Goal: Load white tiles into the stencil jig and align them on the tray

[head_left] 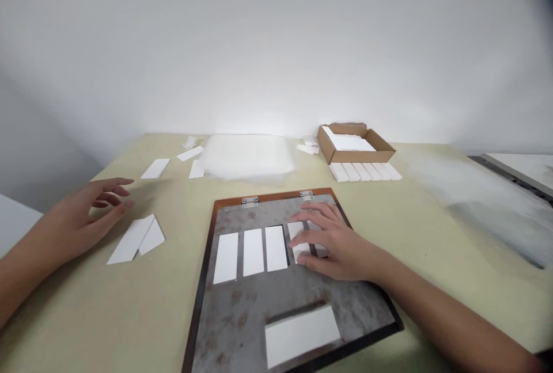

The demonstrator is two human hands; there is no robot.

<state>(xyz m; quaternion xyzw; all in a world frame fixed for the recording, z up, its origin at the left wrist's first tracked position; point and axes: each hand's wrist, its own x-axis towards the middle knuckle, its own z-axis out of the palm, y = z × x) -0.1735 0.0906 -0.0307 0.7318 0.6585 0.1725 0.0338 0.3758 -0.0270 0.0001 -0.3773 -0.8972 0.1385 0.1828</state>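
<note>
A hinged board with a grey metal plate (250,309) lies in front of me, with white rectangular pieces set in a row of openings. My right hand (330,240) rests over the right end of that row. Its fingers are spread and touch a white piece (296,228), partly covering it and the piece beside it. A larger white rectangle (302,335) shows near the plate's front edge. To the left, my left hand (101,209) hovers above the table, fingers apart and holding nothing. Just beside it lie two overlapping white pieces (132,240).
Behind the board, a cardboard box (358,154) holds white sheets, and a row of white strips (365,172) lies before it. A blurred white stack (248,154) sits by the wall. Loose white pieces (155,168) lie at back left. Blurred clear sheeting (488,212) is at right.
</note>
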